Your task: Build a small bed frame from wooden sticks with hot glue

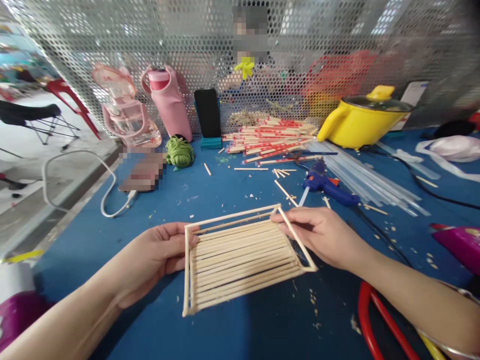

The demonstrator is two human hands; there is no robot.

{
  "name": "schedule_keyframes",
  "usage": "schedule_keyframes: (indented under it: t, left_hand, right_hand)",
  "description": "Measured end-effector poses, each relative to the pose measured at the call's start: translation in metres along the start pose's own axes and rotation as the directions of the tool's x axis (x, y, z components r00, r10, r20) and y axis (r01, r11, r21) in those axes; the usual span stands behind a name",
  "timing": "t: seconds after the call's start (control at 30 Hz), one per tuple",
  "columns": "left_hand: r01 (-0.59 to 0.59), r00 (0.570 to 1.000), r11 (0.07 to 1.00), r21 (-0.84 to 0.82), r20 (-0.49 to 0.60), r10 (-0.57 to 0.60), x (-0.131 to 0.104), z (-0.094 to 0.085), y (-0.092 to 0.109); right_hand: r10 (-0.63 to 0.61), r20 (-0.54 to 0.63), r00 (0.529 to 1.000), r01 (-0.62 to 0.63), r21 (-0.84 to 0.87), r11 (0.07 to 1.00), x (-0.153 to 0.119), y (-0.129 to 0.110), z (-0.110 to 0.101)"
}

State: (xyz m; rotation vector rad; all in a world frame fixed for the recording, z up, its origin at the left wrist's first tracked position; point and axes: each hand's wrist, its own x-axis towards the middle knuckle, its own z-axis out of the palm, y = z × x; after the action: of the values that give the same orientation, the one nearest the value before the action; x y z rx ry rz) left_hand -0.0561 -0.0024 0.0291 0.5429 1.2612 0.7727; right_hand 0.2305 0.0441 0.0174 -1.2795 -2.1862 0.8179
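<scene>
Between my two hands is a small rectangular frame of wooden sticks (pixel 243 255), held tilted above the blue table. Its base is a row of parallel sticks, with single sticks forming a raised edge along the far side and both ends. My left hand (pixel 159 250) pinches the left end, thumb on top. The far right corner is gripped by the fingers of my right hand (pixel 318 232). Just beyond that hand lies a blue glue gun (pixel 330 187) with a clear stick in it. Several loose wooden sticks (pixel 285 192) lie near the gun.
Paper-wrapped chopsticks (pixel 273 137) are piled at the back, beside a yellow pot (pixel 369 120) and clear glue sticks (pixel 367 172). Green yarn (pixel 180 151), a phone on a stand (pixel 208 114) and pink bottles (pixel 170 102) stand left. Red-handled pliers (pixel 369 320) lie front right. A perforated metal screen (pixel 195 40) rises behind.
</scene>
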Motion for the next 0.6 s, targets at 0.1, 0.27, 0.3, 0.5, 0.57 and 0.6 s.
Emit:
schedule_keyframes:
  t: [0.1, 0.27, 0.3, 0.5, 0.57, 0.6]
  left_hand:
    - [0.003, 1.000, 1.000, 0.002, -0.025, -0.002, -0.0008, 0.0012, 0.0002]
    - [-0.015, 0.997, 1.000, 0.009, -0.071, 0.016, -0.0008, 0.0019, -0.0016]
    - [-0.016, 0.997, 1.000, 0.014, -0.074, 0.017, -0.0008, 0.0017, -0.0022]
    - [-0.017, 0.998, 0.999, 0.043, -0.055, 0.019, 0.0000, 0.0008, -0.0040]
    - [-0.002, 1.000, 0.999, 0.050, -0.031, 0.004, -0.0005, 0.0010, -0.0031]
    - [0.002, 1.000, 0.999, 0.053, -0.018, -0.001, -0.0009, 0.0013, -0.0025]
  right_hand:
    - [0.023, -0.002, 1.000, -0.023, 0.014, 1.000, -0.0001, 0.0007, 0.0011]
    - [0.058, 0.006, 0.998, -0.058, 0.052, 0.997, -0.0009, 0.0007, 0.0025]
    - [0.060, 0.007, 0.998, -0.060, 0.057, 0.997, -0.0005, 0.0000, 0.0022]
    - [0.149, 0.128, 0.981, -0.178, 0.255, 0.951, 0.0043, -0.0008, -0.0012]
    - [0.202, 0.124, 0.972, -0.233, 0.342, 0.910, 0.0044, 0.0014, -0.0023]
    - [0.221, 0.093, 0.971, -0.240, 0.356, 0.903, 0.0040, 0.0023, -0.0028]
